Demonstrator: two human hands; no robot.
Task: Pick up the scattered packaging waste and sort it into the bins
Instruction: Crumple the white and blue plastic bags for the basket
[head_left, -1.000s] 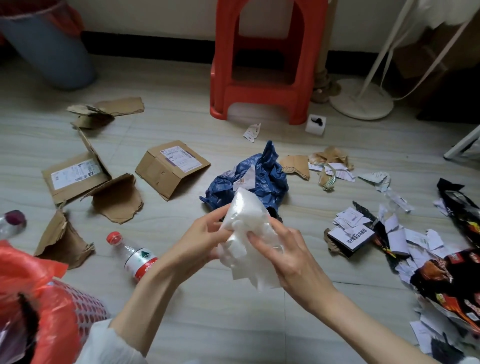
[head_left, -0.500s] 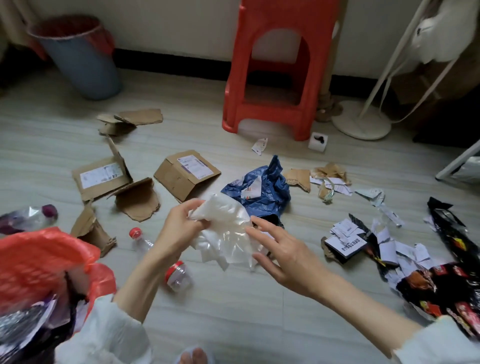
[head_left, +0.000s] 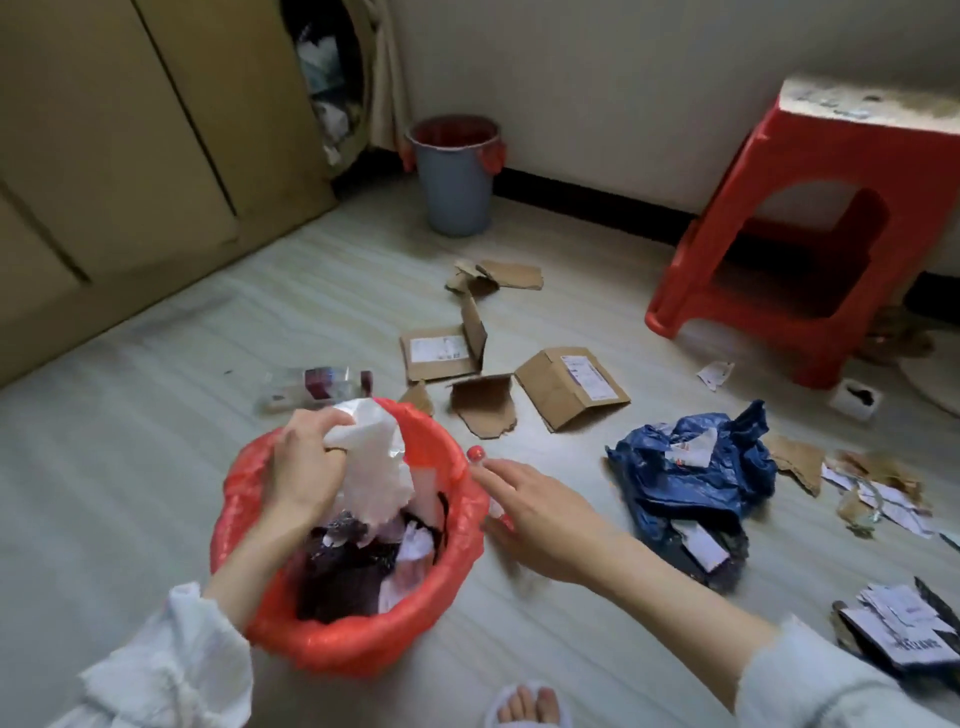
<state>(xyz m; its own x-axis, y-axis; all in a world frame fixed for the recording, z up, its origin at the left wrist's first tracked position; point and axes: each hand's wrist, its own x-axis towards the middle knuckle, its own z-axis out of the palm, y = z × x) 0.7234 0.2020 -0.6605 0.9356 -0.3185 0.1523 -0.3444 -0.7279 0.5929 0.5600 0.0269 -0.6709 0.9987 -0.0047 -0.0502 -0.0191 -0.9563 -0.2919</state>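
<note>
A toe-baring white slipper (head_left: 527, 704) is seen at the near edge of the pale plank floor (head_left: 156, 415). Just beyond it, a round bin lined with a red plastic bag (head_left: 332, 644) is stood on the floor, dark wrappers and paper scraps already lying inside. A crumpled white plastic bag (head_left: 376, 462) is gripped in the curled fingers of the left hand (head_left: 301, 475) and is held over the bin's mouth, its lower end hanging inside. The right hand (head_left: 540, 514) is held just right of the bin's rim, fingers straight and spread, nothing in it; a red bottle cap (head_left: 476, 454) is seen at its fingertips. To the right, a crumpled blue plastic mailer (head_left: 691, 478) is spread on the floor. Farther off, brown cardboard boxes and torn flaps (head_left: 569, 392) are scattered, with a clear plastic bottle (head_left: 317, 387) left of them. A red plastic stool (head_left: 810, 234) is placed at the far right, and a grey bin with a red liner (head_left: 454, 176) against the far wall.
</note>
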